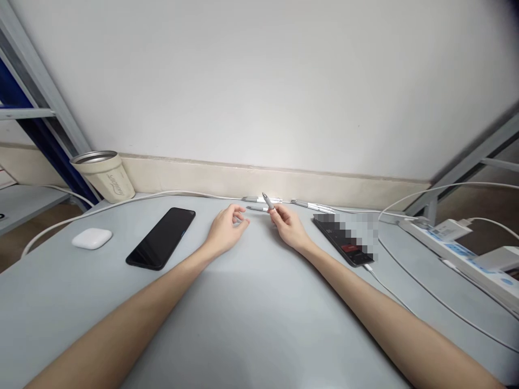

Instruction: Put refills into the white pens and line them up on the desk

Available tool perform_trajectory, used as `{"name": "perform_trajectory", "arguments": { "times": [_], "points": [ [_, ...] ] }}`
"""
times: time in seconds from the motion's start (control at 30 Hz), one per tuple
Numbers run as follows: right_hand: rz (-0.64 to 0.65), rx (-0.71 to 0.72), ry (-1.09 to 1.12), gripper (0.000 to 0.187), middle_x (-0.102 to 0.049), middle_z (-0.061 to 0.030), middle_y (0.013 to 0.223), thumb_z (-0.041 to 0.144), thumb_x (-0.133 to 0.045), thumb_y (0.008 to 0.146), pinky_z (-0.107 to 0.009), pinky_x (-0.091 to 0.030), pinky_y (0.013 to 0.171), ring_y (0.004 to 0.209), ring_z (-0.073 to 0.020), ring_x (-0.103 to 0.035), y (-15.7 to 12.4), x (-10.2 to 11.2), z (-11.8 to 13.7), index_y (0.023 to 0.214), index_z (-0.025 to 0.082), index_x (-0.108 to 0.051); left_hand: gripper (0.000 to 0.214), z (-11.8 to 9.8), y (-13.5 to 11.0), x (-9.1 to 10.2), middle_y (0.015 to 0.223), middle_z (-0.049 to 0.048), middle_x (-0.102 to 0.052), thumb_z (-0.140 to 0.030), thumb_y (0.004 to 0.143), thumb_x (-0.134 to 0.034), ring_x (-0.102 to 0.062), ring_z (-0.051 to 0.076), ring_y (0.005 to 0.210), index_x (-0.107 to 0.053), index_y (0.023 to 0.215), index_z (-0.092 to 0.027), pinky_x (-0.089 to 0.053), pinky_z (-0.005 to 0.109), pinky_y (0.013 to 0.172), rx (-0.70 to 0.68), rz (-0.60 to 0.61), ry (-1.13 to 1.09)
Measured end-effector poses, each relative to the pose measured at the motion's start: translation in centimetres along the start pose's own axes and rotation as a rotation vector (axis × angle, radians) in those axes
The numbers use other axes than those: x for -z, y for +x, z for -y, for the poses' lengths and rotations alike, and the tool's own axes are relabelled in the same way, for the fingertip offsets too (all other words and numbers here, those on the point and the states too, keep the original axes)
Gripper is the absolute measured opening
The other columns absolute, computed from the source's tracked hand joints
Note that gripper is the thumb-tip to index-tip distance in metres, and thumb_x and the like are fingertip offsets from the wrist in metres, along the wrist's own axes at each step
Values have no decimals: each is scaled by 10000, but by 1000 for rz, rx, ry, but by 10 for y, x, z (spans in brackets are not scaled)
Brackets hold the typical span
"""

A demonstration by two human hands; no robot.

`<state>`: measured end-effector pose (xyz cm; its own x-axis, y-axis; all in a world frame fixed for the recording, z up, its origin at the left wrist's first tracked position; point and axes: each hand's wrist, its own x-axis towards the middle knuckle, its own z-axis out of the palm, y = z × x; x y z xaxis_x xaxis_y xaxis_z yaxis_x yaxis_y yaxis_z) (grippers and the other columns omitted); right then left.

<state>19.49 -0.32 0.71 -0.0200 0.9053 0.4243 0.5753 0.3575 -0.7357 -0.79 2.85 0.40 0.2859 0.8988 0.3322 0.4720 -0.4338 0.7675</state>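
My right hand (290, 226) is closed on a grey-and-white pen (267, 201), its metal tip pointing up and to the left. My left hand (227, 229) rests by the table top a short way to the left, fingers loosely curled and apart, holding nothing. Just behind the held pen, another pen (257, 208) lies on the table, partly hidden by my right hand. Further back, a pen (253, 199) lies along the wall. To the right of these, more grey-and-white pens (312, 206) lie close together.
A black phone (162, 237) and a white earbud case (92, 238) lie at left, with a cream cup (106, 177) behind. On the right are a phone (343, 240) on a cable, a power strip (466, 259) with chargers, and loose white cables. The wall (259, 97) bounds the table's back.
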Motion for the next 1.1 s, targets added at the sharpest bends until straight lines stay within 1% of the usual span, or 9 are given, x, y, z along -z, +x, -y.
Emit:
{"name": "perform_trajectory", "arguments": {
  "times": [0.2, 0.37, 0.47, 0.57, 0.67, 0.77, 0.9, 1.0, 1.1],
  "points": [
    [-42, 11, 100, 305, -438, 23, 705, 493, -407, 914, -242, -349, 621, 650, -127, -412, -1, -2, -2, 911, 210, -522, 230, -1, -1, 0, 875, -6, -659, -343, 788, -554, -583, 171, 865, -562, 986, -227, -450, 305, 776, 2, 20, 17],
    [12, -12, 75, 323, -424, 27, 689, 504, -388, 918, -239, -359, 622, 643, -125, -399, 0, 0, -2, 892, 212, -525, 220, -1, -1, 0, 886, 5, -660, -349, 786, -549, -585, 178, 881, -583, 961, -220, -441, 314, 795, 2, 35, 28],
    [7, -5, 39, 332, -431, 28, 681, 496, -379, 923, -238, -355, 611, 629, -123, -403, -1, 1, 1, 921, 208, -546, 223, -1, -1, 0, 874, 7, -667, -358, 785, -549, -592, 179, 881, -590, 951, -215, -441, 314, 796, 2, 38, 27],
    [-3, 46, -32, 334, -469, 19, 684, 471, -377, 930, -242, -353, 606, 626, -129, -422, -4, -1, 6, 929, 200, -572, 232, -3, -2, 1, 870, 7, -674, -378, 786, -553, -596, 183, 888, -601, 946, -217, -438, 317, 807, -5, 47, 22],
    [6, 136, -114, 313, -543, 0, 724, 424, -382, 937, -250, -361, 626, 648, -138, -459, -6, -3, 10, 929, 194, -594, 251, -6, -3, 2, 853, 7, -673, -412, 784, -559, -593, 187, 888, -617, 933, -219, -432, 311, 798, -19, 63, 20],
    [32, 188, -187, 285, -619, -26, 824, 376, -393, 941, -259, -378, 658, 697, -149, -511, -7, -5, 10, 975, 194, -608, 265, -12, -4, 4, 824, -1, -670, -459, 792, -548, -585, 173, 839, -627, 846, -212, -423, 288, 768, -41, 67, 7],
    [88, 241, -269, 258, -653, -51, 890, 336, -416, 937, -272, -404, 696, 765, -168, -555, -8, -7, 8, 1019, 192, -613, 434, -15, -6, 6, 673, -15, -625, -549, 843, -435, -534, 134, 644, -559, 633, -190, -397, 257, 638, -35, 54, -10],
    [138, 288, -305, 244, -663, -57, 929, 307, -415, 940, -283, -416, 749, 823, -176, -572, -9, -8, 8, 1016, 193, -617, 501, -13, -5, 5, 596, -19, -589, -572, 865, -373, -510, 127, 570, -540, 594, -185, -373, 254, 582, -6, 39, -3],
    [151, 285, -338, 241, -669, -58, 931, 302, -416, 941, -287, -421, 761, 833, -180, -580, -9, -7, 8, 1010, 194, -620, 460, -10, -3, 5, 610, -12, -595, -535, 869, -383, -531, 141, 601, -573, 631, -190, -388, 255, 598, -38, 34, 38]
  ]
}}
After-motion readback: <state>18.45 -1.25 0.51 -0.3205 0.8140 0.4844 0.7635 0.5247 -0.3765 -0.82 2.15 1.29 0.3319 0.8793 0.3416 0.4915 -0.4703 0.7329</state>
